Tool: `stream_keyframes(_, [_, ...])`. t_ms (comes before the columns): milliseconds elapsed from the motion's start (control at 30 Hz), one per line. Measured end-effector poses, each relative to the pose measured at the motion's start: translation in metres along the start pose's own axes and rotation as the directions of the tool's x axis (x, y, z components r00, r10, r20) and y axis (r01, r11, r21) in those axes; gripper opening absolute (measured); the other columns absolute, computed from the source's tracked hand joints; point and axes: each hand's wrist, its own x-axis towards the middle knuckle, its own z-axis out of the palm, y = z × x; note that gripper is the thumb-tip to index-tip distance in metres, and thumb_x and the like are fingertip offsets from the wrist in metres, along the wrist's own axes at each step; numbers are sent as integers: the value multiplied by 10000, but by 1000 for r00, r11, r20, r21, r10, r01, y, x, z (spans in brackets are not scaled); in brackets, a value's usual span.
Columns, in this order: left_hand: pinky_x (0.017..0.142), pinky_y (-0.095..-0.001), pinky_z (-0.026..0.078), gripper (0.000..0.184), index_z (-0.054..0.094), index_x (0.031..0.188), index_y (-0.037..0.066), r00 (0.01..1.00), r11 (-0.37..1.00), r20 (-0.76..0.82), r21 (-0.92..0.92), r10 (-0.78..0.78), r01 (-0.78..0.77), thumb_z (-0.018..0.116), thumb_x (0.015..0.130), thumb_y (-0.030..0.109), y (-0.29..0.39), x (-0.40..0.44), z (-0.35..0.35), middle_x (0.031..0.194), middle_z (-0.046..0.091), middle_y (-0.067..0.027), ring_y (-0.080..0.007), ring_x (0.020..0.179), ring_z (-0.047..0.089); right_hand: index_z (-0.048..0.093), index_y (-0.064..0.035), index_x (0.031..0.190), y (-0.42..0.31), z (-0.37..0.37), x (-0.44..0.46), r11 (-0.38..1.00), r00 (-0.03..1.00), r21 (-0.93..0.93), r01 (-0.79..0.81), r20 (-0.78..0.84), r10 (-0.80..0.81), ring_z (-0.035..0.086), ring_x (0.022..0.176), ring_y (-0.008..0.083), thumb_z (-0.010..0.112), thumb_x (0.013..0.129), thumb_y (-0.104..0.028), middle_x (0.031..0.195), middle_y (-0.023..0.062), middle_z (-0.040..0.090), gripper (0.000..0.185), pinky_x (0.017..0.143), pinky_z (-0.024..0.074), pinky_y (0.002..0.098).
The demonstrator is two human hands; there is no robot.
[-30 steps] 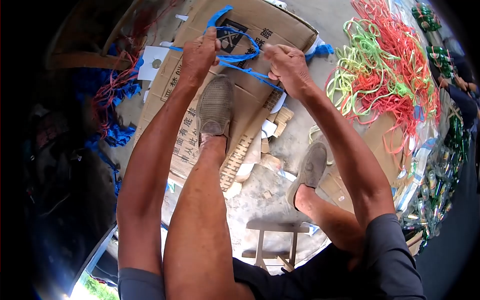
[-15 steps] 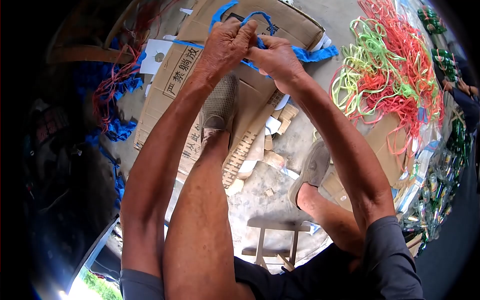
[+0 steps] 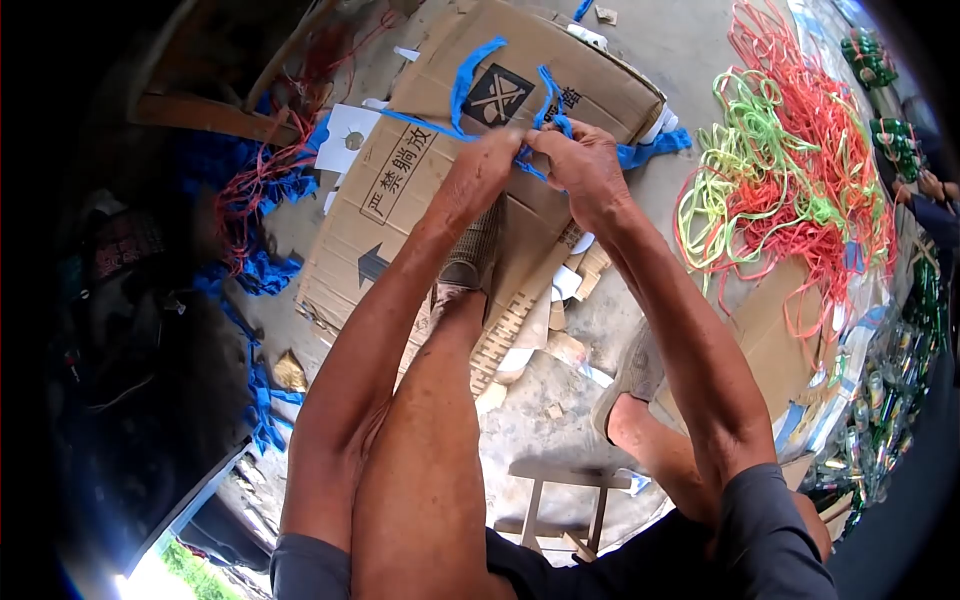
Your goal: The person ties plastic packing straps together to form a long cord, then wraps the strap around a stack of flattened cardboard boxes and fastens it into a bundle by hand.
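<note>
A blue strip runs across a stack of flattened cardboard. Both my hands meet over the stack, pinching the strip between them. My left hand is closed, with one loose blue end curling up just beyond it. Fingers bent, my right hand grips the strip beside the left, and another blue end rises above it. The exact crossing of the strip is hidden by my fingers. My shoe presses on the cardboard just below my hands.
Tangled red and green straps lie to the right, with green bottles beyond. Cardboard scraps and a small wooden stool are near my legs. More blue strips lie left. A person's hand shows at far right.
My hands have moved slightly down and toward me in the view, drawing apart a little. The printed black symbol on the cardboard is now uncovered. The camera view has shifted a little.
</note>
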Motion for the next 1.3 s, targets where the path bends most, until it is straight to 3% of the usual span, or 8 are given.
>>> stream_keyframes(567, [768,-563,518,276,596,965,79,995,704,90,704,47,-97,464,1067,300,-11,-10,25,973,664,-192,-448,949,648,651,-62,928,-13,-7,5,996,949,2,88,-306,-83,398,545,72,563,1036,-246,635,-59,410,231,547,390,270])
stream_keyframes(667, [787,-545,539,262,627,1014,80,990,691,125,710,62,-133,508,1043,311,-10,-9,25,1018,685,-190,-425,976,666,661,-57,936,-9,4,7,865,871,-302,401,-166,-462,488,637,82,552,1022,-174,697,-44,454,181,573,418,287])
stream_keyframes(700, [779,-533,546,263,633,1002,77,986,685,131,708,108,-169,523,1031,314,-16,-10,25,993,689,-187,-411,964,676,660,-39,948,-22,13,-2,926,939,-259,274,-136,-316,568,750,151,540,1012,-124,785,30,525,161,599,447,334])
stream_keyframes(800, [831,-500,547,231,659,1115,119,973,654,218,725,79,-215,562,1022,307,5,-17,20,1068,697,-182,-384,1008,680,646,-20,953,-17,32,5,434,657,-613,660,190,-730,576,738,259,560,1009,-142,810,131,560,159,617,454,385])
stream_keyframes(933, [843,-483,534,211,663,1135,145,965,866,-40,453,259,-214,574,1029,304,-30,-19,39,1071,691,-177,-376,997,666,538,-25,943,-32,87,-14,515,747,-595,616,236,-621,614,717,477,592,998,-148,737,243,601,145,612,475,537])
stream_keyframes(1133, [729,-491,476,276,582,989,74,998,838,57,543,25,-52,503,1077,323,-16,-13,23,870,598,-197,-404,826,600,638,-14,890,-27,154,-65,223,511,-465,857,707,-489,681,809,341,699,876,-227,832,151,659,222,736,535,492])
stream_keyframes(1233, [735,-491,483,294,578,1002,58,952,800,58,529,300,-284,489,1087,325,-87,-9,21,857,611,-192,-410,810,613,660,-22,901,-26,133,-69,153,424,-410,899,733,-532,663,868,319,725,859,-269,881,144,650,259,785,522,467])
stream_keyframes(1300, [828,-477,501,277,606,1109,60,946,867,-101,438,309,-237,507,1080,317,-90,-14,37,951,637,-191,-389,929,632,694,-44,980,-24,106,-51,346,571,-455,821,669,-475,652,905,333,743,870,-335,901,162,647,315,777,528,453])
